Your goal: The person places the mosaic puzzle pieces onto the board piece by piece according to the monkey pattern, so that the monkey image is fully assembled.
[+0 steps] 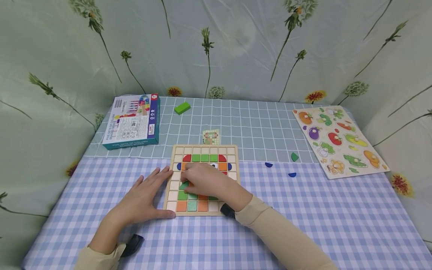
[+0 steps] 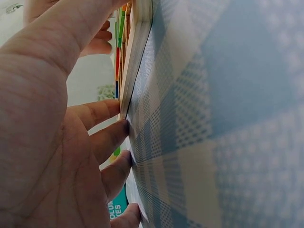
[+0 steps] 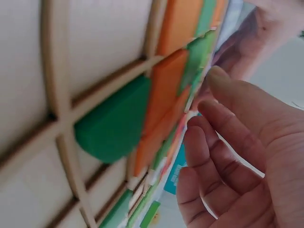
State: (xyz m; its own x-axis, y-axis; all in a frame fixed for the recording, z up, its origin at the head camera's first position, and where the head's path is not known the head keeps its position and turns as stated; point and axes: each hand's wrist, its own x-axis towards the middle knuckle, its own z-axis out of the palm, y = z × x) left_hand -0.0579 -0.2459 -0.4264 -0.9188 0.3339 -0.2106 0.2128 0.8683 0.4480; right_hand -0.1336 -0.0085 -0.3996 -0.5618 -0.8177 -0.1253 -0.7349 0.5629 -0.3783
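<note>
A square wooden grid board (image 1: 234, 151) holds red, green, orange and blue pieces in its cells. My left hand (image 1: 144, 198) lies at the board's left side, fingers spread. In the left wrist view its fingertips (image 2: 124, 126) touch the tablecloth beside the wooden edge. My right hand (image 1: 207, 181) reaches over the board from the right and covers its middle. Its thumb and index finger pinch a green piece (image 1: 183, 185) at the left part of the grid. The right wrist view shows its curled fingers (image 3: 194, 145) and a dark green rounded piece (image 3: 116, 121) in a nearby cell.
A small pattern card (image 1: 210, 132) lies behind the board. The boxed set (image 1: 131, 120) and a green block (image 1: 182, 108) are at back left. Two blue half-rounds (image 1: 292, 174) and a green piece (image 1: 295, 156) lie right, near a vegetable puzzle board (image 1: 337, 139).
</note>
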